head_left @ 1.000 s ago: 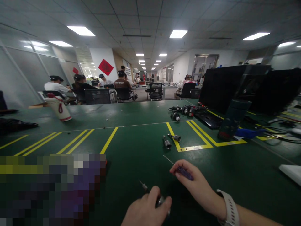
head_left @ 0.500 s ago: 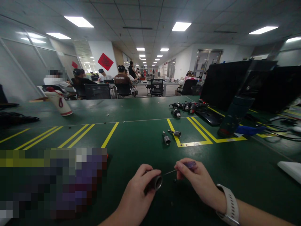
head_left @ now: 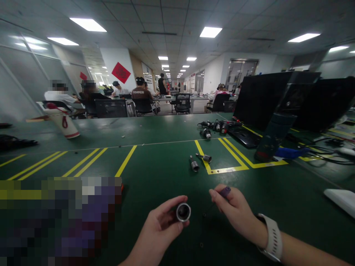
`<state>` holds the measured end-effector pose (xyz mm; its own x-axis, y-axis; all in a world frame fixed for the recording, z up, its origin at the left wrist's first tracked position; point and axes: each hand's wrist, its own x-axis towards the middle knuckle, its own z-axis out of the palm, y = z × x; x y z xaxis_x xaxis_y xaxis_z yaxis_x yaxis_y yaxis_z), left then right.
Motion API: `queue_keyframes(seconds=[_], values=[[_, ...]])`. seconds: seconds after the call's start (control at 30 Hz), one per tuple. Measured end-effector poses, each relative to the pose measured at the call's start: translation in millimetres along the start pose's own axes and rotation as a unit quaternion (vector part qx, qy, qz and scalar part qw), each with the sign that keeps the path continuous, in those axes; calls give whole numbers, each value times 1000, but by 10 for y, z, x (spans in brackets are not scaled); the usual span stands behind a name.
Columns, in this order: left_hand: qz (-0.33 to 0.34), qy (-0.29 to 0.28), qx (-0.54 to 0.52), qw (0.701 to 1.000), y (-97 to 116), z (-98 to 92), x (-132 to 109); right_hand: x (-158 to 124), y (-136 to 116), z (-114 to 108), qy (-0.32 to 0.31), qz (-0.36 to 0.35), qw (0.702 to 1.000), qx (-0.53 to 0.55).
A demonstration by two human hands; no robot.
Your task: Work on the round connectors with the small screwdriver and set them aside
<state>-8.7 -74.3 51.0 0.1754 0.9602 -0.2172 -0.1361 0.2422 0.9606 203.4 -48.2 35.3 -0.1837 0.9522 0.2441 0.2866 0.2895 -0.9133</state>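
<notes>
My left hand (head_left: pixel 159 225) is closed around a metal socket (head_left: pixel 183 212), whose round open end faces me. In my right hand (head_left: pixel 233 207) is a thin screwdriver (head_left: pixel 226 191) with a purple handle, pinched between thumb and fingers. Its slim shaft slants down and left, apart from the socket; the tip is hard to make out. Between the hands lies a small dark ring-like part (head_left: pixel 204 215), with another small part (head_left: pixel 201 244) nearer to me. Further off, two socket adapters with thin shanks, one upright-looking (head_left: pixel 195 164) and one lying sideways (head_left: pixel 206 158), rest on the green table.
At the left is a pixelated purple and dark object (head_left: pixel 94 210). A paper cup (head_left: pixel 65 123) stands back left. Drill chucks (head_left: pixel 205 133), a dark bottle (head_left: pixel 273 138), cables and black monitors (head_left: pixel 263 96) are back right. A white object (head_left: pixel 340 199) lies at the right edge. People sit beyond.
My left hand has turned the socket so its opening faces me. The screwdriver's shaft, which pointed toward the socket, has swung downward and away from it.
</notes>
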Motion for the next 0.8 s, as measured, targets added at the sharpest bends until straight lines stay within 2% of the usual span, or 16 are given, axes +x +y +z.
queue_keyframes(seconds=[0.2, 0.33, 0.47, 0.6, 0.7, 0.77, 0.8], values=[[-24, 3, 0, 1000, 42, 16, -21, -5, -6, 0, -3, 22, 1000, 21], [-34, 11, 7, 999, 32, 28, -40, 19, 46, -5, 13, 69, 995, 68], [-26, 45, -1, 999, 4, 52, -58, 66, 98, 15, 36, 139, 978, 150], [-29, 51, 17, 998, -14, 80, -98, 47, -48, 42, 33, 167, 956, 240], [-24, 54, 38, 998, -32, 93, -145, -60, -233, 40, 31, 125, 941, 312], [-12, 54, 52, 997, -55, 85, -171, -157, -342, 21, 17, 36, 957, 286], [-3, 47, 60, 997, -69, 76, -180, -205, -389, 7, 2, -23, 972, 235]])
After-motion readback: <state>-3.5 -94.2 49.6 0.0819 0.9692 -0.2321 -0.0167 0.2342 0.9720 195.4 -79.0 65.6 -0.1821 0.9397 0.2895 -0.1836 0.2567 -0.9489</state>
